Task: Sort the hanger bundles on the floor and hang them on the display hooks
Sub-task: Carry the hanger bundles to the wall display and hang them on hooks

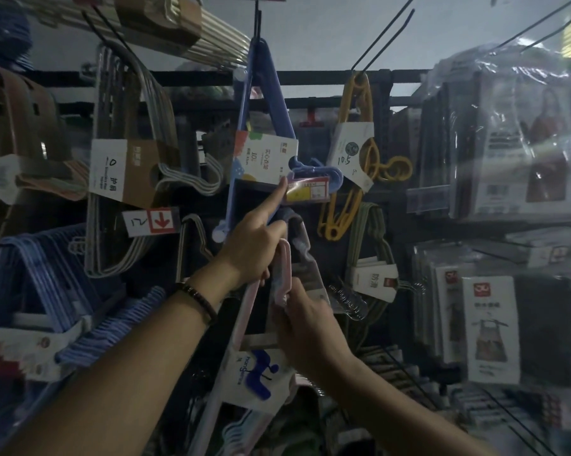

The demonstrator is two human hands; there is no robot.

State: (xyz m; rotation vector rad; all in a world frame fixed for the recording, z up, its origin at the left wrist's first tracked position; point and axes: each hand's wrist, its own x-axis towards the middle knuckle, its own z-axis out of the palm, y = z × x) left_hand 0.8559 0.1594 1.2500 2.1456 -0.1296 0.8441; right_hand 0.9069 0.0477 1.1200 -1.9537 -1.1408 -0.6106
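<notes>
hands (pixel 254 248) (pixel 305 320) grip pink hangers (pixel 247 301) (yellow bundle's card (pixel 351 153) reads "10.5").

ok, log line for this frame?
left hand: holds pink plastic hanger bundle, index on blue plastic hanger bundle | right hand: grips pink bundle

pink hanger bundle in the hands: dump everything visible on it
The pink hanger bundle is pale pink, plastic-looking, apparently several hangers stacked, wrapped low down by a white card sleeve with a blue logo. It stands tilted, hook end up, below the hanging blue bundle. The left hand grips near its top, index finger pointing up; the right hand holds it just below.
</notes>
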